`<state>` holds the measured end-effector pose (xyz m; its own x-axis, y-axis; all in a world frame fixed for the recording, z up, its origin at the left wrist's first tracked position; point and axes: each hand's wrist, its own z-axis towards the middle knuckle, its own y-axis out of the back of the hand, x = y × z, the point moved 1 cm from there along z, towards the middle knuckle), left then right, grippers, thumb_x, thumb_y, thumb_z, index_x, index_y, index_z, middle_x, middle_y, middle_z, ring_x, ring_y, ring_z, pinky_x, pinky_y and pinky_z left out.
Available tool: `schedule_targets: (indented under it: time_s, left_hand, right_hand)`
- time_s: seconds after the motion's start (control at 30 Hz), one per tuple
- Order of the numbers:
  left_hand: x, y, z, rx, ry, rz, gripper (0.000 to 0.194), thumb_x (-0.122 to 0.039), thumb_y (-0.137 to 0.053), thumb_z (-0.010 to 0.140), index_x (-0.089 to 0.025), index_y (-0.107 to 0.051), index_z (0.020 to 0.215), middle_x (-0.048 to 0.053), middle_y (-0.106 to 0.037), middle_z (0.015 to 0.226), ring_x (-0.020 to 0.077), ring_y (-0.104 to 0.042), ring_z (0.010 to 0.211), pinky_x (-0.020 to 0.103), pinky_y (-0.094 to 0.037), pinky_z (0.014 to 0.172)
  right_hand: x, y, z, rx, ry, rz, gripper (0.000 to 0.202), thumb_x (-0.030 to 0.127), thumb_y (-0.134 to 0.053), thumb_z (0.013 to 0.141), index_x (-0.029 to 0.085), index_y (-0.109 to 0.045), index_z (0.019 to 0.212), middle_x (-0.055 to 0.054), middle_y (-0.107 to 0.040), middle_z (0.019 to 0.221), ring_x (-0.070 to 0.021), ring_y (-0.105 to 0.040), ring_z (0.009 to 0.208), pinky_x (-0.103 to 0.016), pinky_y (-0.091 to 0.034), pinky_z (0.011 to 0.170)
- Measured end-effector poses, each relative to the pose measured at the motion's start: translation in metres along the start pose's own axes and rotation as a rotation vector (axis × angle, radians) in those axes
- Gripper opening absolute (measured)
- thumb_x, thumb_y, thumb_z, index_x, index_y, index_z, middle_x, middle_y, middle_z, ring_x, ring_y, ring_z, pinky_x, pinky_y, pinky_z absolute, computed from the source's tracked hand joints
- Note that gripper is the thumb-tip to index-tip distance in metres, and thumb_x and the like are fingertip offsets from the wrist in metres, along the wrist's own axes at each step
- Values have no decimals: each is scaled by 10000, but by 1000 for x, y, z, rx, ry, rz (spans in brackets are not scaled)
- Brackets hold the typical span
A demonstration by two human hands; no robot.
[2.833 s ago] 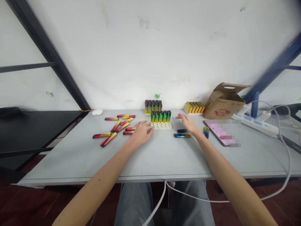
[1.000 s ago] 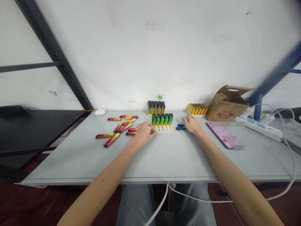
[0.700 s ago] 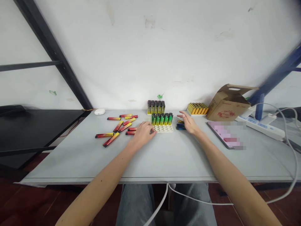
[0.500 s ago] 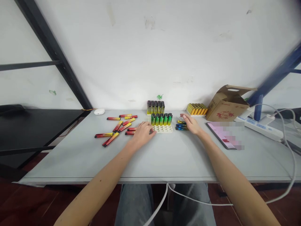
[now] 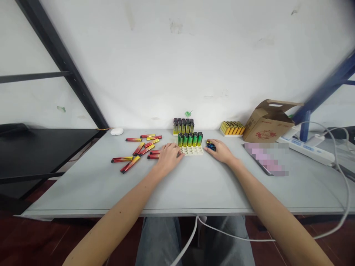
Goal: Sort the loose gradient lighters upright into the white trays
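My left hand (image 5: 168, 156) is bent over the left end of a white holed tray (image 5: 193, 151), with thumb and fingertips at its edge. Green lighters (image 5: 190, 140) with black tops stand upright in the tray's back rows, while its front holes show bare. On the tray's right, my right hand (image 5: 220, 151) curls over a few blue lighters (image 5: 211, 145) lying on the table. Its palm and fingers partly cover them, so I cannot tell how many it grips. Two red lighters (image 5: 153, 156) lie beside my left hand and run partly under it.
Several red-and-yellow lighters (image 5: 138, 149) are scattered at left. Behind stand a tray of yellowish lighters (image 5: 183, 126) and a tray of orange ones (image 5: 233, 128). A cardboard box (image 5: 266, 125), a tablet-like device (image 5: 262, 160), a power strip (image 5: 307, 149) and a white case (image 5: 117, 131) lie around.
My right hand has come down and a little left onto the blue lighters, its fingers now curled over them. The left hand has stayed at the tray's end.
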<state>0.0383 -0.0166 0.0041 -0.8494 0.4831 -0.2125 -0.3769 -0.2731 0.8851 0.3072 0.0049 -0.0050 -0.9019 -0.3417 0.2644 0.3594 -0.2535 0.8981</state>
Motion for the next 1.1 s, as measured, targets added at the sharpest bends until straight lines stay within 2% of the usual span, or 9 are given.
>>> schedule_targets:
  time_s: [0.27,0.33,0.43,0.57,0.67,0.77,0.87,1.1]
  left_hand:
    - [3,3,2,45,-30,-32,167,-322,-603,853,-205,-626,737,62,-649,945,255,-574,960,409,-447,858]
    - [4,8,2,55,-19,-79,146,-332,-579,862,-207,-613,795,58,-654,952,251,-578,966,392,-453,844]
    - [9,18,3,24,39,-137,129,-310,-509,885,-212,-585,918,47,-665,979,238,-592,954,373,-462,814]
    - [24,31,7,-36,161,-50,123,-204,-460,860,-205,-582,872,60,-681,963,264,-597,970,403,-448,858]
    - [35,33,9,-39,187,-13,154,-195,-444,866,-199,-598,853,82,-683,978,275,-588,1029,402,-445,884]
    - [37,29,9,-20,192,14,158,-202,-461,856,-198,-618,834,87,-685,988,282,-584,1045,405,-444,895]
    - [32,24,8,-15,156,36,172,-204,-468,850,-190,-637,827,90,-685,986,281,-589,1013,416,-438,909]
    - [25,20,8,-41,116,9,199,-240,-471,862,-185,-656,815,96,-679,947,276,-588,985,410,-439,905]
  right_hand:
    - [0,-5,1,-16,20,-1,518,510,-473,903,149,-578,1259,-132,-633,1247,-284,-583,1129,-376,-437,984]
    - [1,-5,0,-17,27,-3,525,512,-473,902,142,-575,1261,-133,-633,1248,-281,-584,1128,-372,-434,986]
    - [2,-4,0,-14,29,-3,515,507,-458,911,143,-577,1255,-129,-640,1236,-275,-590,1118,-371,-430,991]
    - [1,-3,-1,-28,4,-1,490,483,-437,924,145,-580,1249,-129,-636,1239,-277,-577,1139,-385,-416,1010]
    - [-4,2,-2,-36,23,22,530,505,-537,865,143,-574,1251,-139,-607,1275,-287,-553,1176,-395,-405,1033]
    - [-10,10,-3,-4,49,76,474,490,-650,780,165,-636,1125,-139,-591,1277,-287,-549,1184,-392,-408,1037]
    - [-16,15,-3,14,11,119,347,450,-699,730,185,-676,953,-132,-571,1289,-297,-545,1193,-411,-412,1034]
    - [-16,14,-2,23,23,172,226,410,-687,751,193,-703,810,-130,-596,1232,-303,-569,1159,-443,-421,1026]
